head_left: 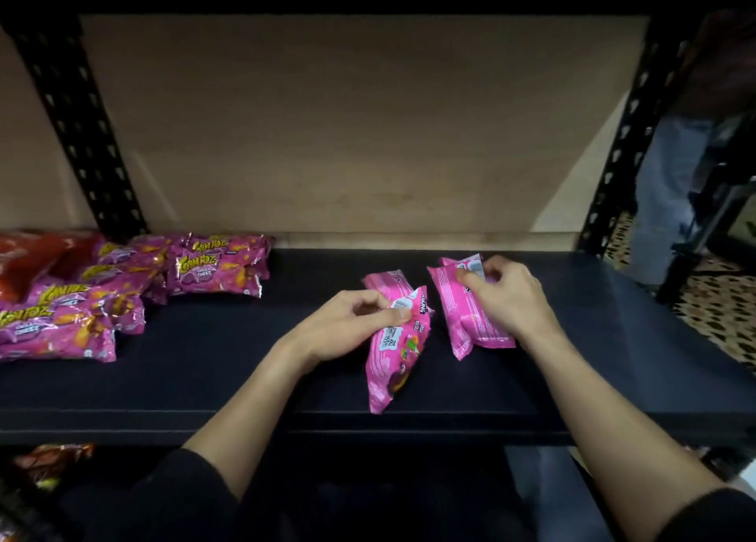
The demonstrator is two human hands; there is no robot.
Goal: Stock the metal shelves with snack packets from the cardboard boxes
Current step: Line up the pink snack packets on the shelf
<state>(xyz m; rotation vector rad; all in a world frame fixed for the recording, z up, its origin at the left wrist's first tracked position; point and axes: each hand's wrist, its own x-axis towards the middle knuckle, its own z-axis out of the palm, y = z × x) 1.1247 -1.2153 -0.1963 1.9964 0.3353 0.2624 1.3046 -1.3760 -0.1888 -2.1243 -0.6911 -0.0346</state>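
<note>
My left hand (347, 320) pinches the top of a pink snack packet (394, 361) that lies tilted on the black metal shelf (245, 361). Another pink packet (384, 278) peeks out behind it. To the right, my right hand (505, 296) grips a second pink packet (470, 324) near its upper end, with one more pink packet (460, 261) just behind it. Both hands are over the middle-right of the shelf. No cardboard box is in view.
Several purple-pink Cornitoz packets (217, 269) and red packets (28, 259) lie at the shelf's left. Black perforated uprights (77, 132) (622, 152) frame a brown back board (360, 124). A person in jeans (671, 181) stands at the right. A lower shelf holds packets (53, 459).
</note>
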